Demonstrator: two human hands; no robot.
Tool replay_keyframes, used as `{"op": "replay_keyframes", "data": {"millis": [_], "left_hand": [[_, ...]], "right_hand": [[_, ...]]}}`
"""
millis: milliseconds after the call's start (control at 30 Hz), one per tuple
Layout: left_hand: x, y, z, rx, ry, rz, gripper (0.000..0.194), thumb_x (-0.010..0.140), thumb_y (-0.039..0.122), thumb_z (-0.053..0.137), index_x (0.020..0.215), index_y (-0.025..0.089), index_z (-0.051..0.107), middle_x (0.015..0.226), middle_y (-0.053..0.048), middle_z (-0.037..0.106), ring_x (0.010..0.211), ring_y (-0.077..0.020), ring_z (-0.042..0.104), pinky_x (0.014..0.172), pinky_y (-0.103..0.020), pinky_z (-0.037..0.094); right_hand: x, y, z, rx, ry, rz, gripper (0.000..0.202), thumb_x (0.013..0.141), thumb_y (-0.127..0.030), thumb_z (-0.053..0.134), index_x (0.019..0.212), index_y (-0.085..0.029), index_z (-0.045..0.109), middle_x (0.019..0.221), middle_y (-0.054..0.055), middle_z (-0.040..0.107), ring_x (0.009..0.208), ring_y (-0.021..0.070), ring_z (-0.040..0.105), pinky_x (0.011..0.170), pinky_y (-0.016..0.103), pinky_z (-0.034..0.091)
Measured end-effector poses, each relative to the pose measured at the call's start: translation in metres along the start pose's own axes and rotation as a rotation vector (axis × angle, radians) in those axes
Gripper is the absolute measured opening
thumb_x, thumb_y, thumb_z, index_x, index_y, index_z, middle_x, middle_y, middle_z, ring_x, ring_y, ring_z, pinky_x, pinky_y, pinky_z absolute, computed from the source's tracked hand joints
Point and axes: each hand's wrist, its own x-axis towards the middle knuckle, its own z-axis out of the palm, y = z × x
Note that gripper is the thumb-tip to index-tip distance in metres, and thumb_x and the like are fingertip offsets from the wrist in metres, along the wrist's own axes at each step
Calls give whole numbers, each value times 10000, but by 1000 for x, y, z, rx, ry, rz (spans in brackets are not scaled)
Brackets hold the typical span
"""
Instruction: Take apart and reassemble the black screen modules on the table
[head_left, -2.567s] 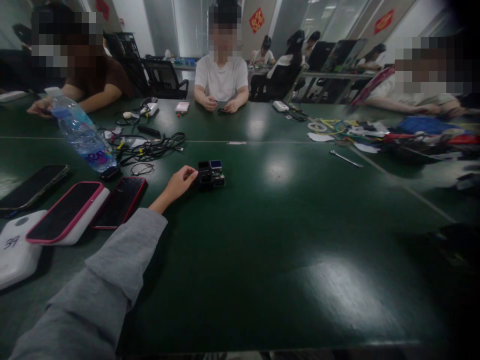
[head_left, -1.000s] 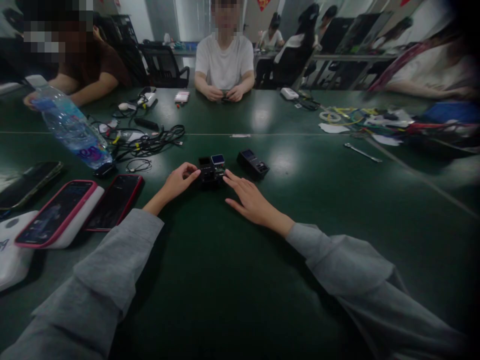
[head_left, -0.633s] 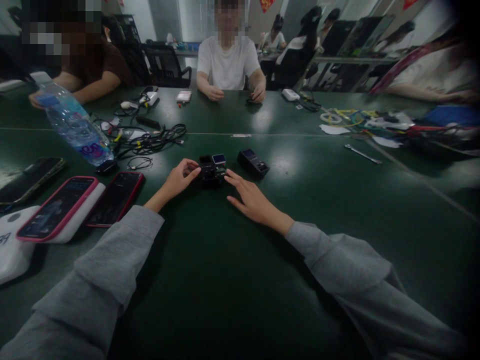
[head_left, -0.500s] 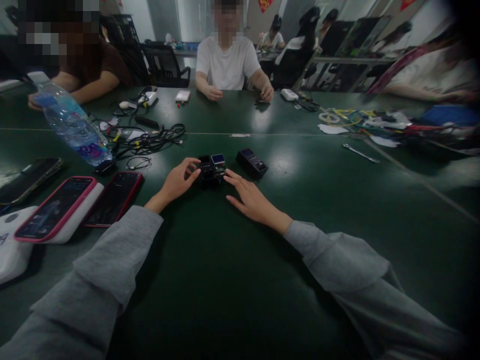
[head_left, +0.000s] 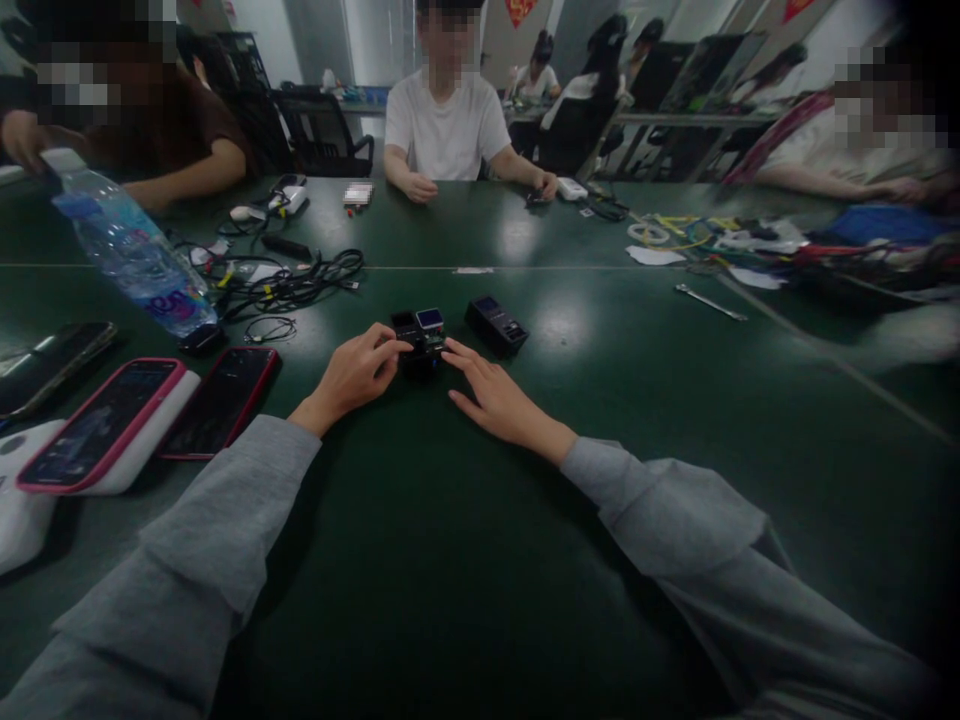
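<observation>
A small black electronic device (head_left: 430, 343) with a raised little screen and a bare circuit board lies on the green table between my hands. My left hand (head_left: 358, 368) is at its left side, fingers bent in and fingertips on its black part; the exact grip is partly hidden. Along the right edge rest the fingertips of my right hand (head_left: 501, 398), its fingers stretched out and the thumb apart. Just behind my right fingers lies a black box-shaped device (head_left: 496, 325) with a small screen, which neither hand touches.
On the left lie phones (head_left: 219, 402), a water bottle (head_left: 139, 250) and tangled black cables (head_left: 300, 283). A wrench (head_left: 710, 302) and a heap of coloured wires (head_left: 780, 240) are on the right. Across the table sits a person in a white shirt (head_left: 448, 125).
My left hand has moved right and closed in on the small device, its fingertips now over it. My right hand stays at the device's edge. The view has shifted slightly.
</observation>
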Motion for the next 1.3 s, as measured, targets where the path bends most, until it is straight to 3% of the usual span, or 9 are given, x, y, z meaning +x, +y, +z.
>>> {"op": "replay_keyframes", "data": {"millis": [300,567,833,1000,1300], "left_hand": [[4,5,-5,-74,-42,-59,262,947,303,454,1163,188,548,1134,-94,560,934,-209,603,774,-351,520],[4,3,-3,-86,-72,-62,384,911,482,546,1205,235,537,1137,-87,540,800,-168,586,694,-321,508],[4,5,-2,-57,-37,-87,267,902,288,526,1151,192,544,1113,-92,547,883,-197,591,736,-337,505],[5,-1,2,14,42,-186,189,904,128,418,1010,185,563,1048,-80,563,851,-189,576,744,-338,481],[6,-4,3,50,96,-236,172,841,73,451,900,197,554,997,-73,579,810,-195,554,708,-349,455]], "right_hand": [[0,-1,-1,5,0,3,595,974,-262,480,1510,-277,223,1612,80,211,1424,282,334,1071,539,424],[1,0,-2,-2,-13,13,619,972,-272,477,1523,-300,196,1614,64,203,1428,297,324,1084,570,409],[0,2,1,-6,-6,14,622,971,-278,487,1521,-298,199,1618,67,188,1418,306,337,1078,573,410],[0,0,-1,-5,-11,13,622,972,-272,482,1525,-297,196,1616,72,193,1413,309,346,1068,569,423],[0,1,0,-8,-13,13,614,975,-277,479,1522,-292,201,1617,68,190,1414,304,345,1074,565,421]]}}
